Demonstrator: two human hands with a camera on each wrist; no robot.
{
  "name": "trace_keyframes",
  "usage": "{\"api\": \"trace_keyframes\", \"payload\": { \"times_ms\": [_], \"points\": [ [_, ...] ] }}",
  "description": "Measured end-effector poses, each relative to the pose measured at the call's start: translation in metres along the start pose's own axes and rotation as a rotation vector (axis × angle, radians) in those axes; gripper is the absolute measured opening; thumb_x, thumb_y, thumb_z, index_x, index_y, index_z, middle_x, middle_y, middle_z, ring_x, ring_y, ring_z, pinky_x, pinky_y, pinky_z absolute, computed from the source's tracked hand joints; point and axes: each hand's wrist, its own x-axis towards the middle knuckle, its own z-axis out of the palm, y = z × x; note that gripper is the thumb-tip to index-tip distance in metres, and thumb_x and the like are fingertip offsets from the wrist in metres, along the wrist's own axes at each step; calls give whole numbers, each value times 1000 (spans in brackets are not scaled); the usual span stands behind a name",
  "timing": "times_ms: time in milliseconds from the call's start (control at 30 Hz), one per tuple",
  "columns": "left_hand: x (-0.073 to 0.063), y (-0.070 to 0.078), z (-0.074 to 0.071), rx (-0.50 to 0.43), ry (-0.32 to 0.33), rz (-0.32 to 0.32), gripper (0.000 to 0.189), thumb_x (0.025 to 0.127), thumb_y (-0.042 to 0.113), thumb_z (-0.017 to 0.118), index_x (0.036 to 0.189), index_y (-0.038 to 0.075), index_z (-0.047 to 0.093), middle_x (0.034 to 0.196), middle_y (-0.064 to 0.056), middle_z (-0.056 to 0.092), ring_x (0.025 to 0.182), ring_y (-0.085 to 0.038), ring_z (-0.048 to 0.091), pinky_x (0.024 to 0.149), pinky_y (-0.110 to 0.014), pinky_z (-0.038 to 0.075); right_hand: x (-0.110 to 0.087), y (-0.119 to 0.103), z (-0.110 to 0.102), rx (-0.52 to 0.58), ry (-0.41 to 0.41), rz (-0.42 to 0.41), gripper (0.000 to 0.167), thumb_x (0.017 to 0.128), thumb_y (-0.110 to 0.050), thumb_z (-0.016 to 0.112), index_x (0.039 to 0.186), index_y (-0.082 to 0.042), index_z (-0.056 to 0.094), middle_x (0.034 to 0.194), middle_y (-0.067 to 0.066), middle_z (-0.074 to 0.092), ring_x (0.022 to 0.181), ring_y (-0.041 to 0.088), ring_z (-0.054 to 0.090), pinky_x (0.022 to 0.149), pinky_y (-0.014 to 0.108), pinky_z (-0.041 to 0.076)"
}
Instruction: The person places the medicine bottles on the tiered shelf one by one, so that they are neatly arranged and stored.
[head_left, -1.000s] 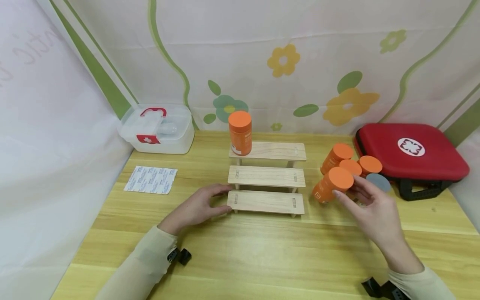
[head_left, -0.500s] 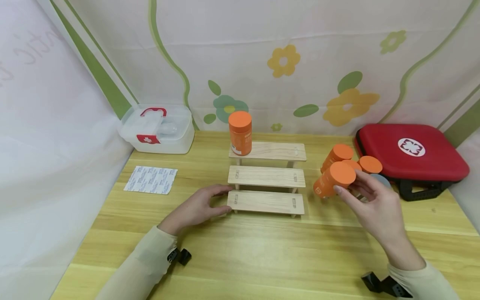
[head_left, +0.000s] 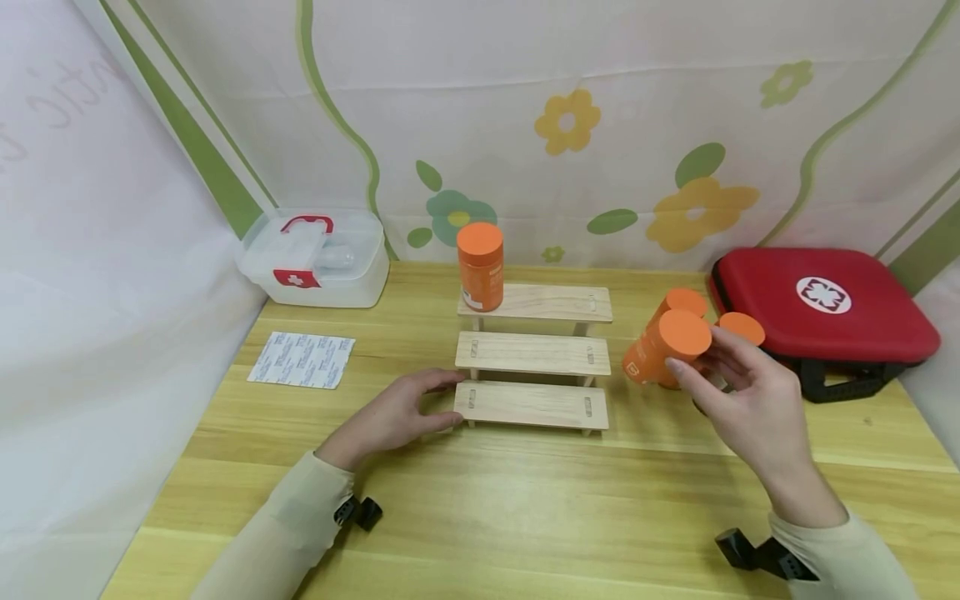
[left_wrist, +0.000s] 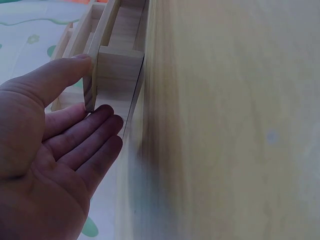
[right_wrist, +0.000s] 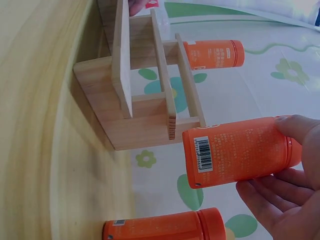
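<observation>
My right hand [head_left: 757, 417] holds an orange pill bottle [head_left: 684, 337] by its lid end, thumb on one side and fingers on the other. The bottle tilts, its base pointing toward the three-step wooden rack [head_left: 532, 354]; its barcode label shows in the right wrist view. My left hand [head_left: 390, 417] grips the left end of the lowest step, with the thumb at the front corner and fingers [left_wrist: 95, 130] by the other corner. Another orange bottle [head_left: 482, 271] stands upright at the left of the top step.
Behind the held bottle, more orange bottles [head_left: 741, 327] stand on the table, partly hidden. A red first-aid case [head_left: 825, 308] lies at right. A clear first-aid box [head_left: 322, 267] and a printed white packet [head_left: 302, 360] are at left. A patterned curtain closes the back.
The held bottle has risen slightly and tilted more, now covering more of the bottles behind; the grey lid has gone out of sight behind my right hand. My left hand stays put.
</observation>
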Motion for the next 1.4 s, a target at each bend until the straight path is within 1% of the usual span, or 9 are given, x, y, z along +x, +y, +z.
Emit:
{"api": "trace_keyframes", "payload": {
  "times_ms": [100, 233, 367, 467, 567, 767, 967, 1167, 1400],
  "points": [
    [0, 0, 0, 4, -1, -1, 61, 100, 32, 80, 154, 15, 60, 157, -8, 61, 149, -31, 55, 126, -55, 44, 3, -2, 0, 14, 5, -26, 56, 81, 11, 87, 134, -2, 74, 109, -22, 72, 88, -5, 68, 78, 2, 54],
    [0, 1, -1, 10, -2, 0, 60, 100, 32, 80, 154, 15, 60, 157, -8, 61, 149, -31, 55, 126, -55, 44, 7, -4, -1, 37, 10, -56, 57, 81, 14, 86, 135, 0, 73, 112, -21, 73, 89, -5, 69, 79, 3, 55],
    [0, 2, -1, 5, -2, -3, 60, 100, 31, 80, 154, 15, 60, 157, -8, 61, 149, -31, 55, 126, -55, 44, 9, -5, 0, 33, 9, -27, 57, 83, 11, 87, 136, -2, 73, 117, -22, 72, 95, -7, 71, 85, 4, 56],
    [-1, 2, -1, 1, -2, -2, 60, 100, 31, 80, 154, 14, 60, 157, -8, 62, 148, -31, 56, 126, -55, 44, 10, -6, 0, 42, 9, -23, 57, 83, 11, 87, 137, -2, 72, 119, -22, 72, 99, -8, 71, 88, 5, 56],
    [-1, 2, -1, 1, -1, 2, 60, 100, 31, 80, 154, 14, 60, 156, -8, 62, 148, -31, 56, 125, -55, 44, 12, -7, -1, 51, 14, -36, 58, 82, 12, 86, 137, -1, 72, 120, -21, 73, 102, -8, 72, 89, 5, 56],
    [0, 0, 0, 4, -1, 2, 60, 100, 31, 80, 154, 15, 60, 156, -8, 62, 147, -31, 56, 125, -55, 45, 20, -12, 0, 52, 24, -66, 58, 82, 11, 87, 136, -2, 72, 120, -23, 74, 103, -6, 72, 89, 5, 56],
    [0, 0, 0, 14, -3, -10, 59, 100, 33, 80, 154, 17, 60, 157, -7, 61, 148, -30, 55, 126, -55, 44, 27, -16, 2, 61, 18, -75, 57, 83, 10, 87, 137, -2, 72, 122, -22, 73, 107, -5, 72, 93, 5, 55],
    [0, 0, 0, 9, -3, -6, 60, 100, 33, 80, 154, 15, 60, 157, -8, 62, 148, -31, 56, 126, -56, 44, 31, -18, 4, 75, 28, -86, 56, 83, 11, 87, 136, -1, 72, 122, -22, 74, 107, -5, 72, 94, 6, 55],
    [0, 2, 0, -3, -3, -11, 60, 100, 32, 80, 154, 15, 60, 156, -7, 62, 148, -31, 55, 126, -56, 44, 36, -24, 8, 112, 57, -58, 55, 84, 9, 86, 137, -3, 73, 122, -17, 75, 107, 0, 74, 95, 8, 57]
  ]
}}
